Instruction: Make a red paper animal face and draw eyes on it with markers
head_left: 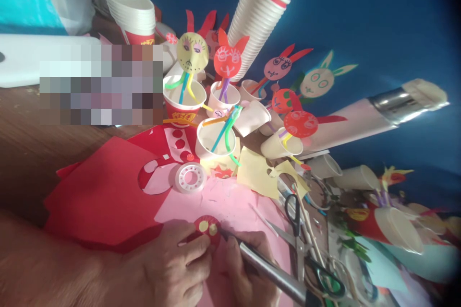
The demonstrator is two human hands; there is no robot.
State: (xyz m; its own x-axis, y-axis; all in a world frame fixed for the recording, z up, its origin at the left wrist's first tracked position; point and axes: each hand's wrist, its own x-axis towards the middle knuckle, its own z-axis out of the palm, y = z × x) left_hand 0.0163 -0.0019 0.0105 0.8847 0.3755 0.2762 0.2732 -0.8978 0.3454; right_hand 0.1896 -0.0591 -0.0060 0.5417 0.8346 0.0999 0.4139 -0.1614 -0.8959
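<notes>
A small red paper disc (208,227) with two pale yellow dots like eyes lies on a sheet of pink paper (230,196). My left hand (180,259) comes in from the lower left, its fingers curled and pressing on the disc's left and lower edge. What looks like a marker (266,261), thick, silver-grey and dark at both ends, is gripped in my right hand (252,259). Its dark tip meets or nearly meets the disc's right edge. A white tape ring (190,178) lies just beyond on the paper.
Red sheets (108,177) lie at left, scissors (297,235) at right. Behind stand paper cups (216,141) with straws and round paper faces, such as a yellow one (193,53). A tall cup stack (257,19) leans by a blue wall. A blurred patch hides the left.
</notes>
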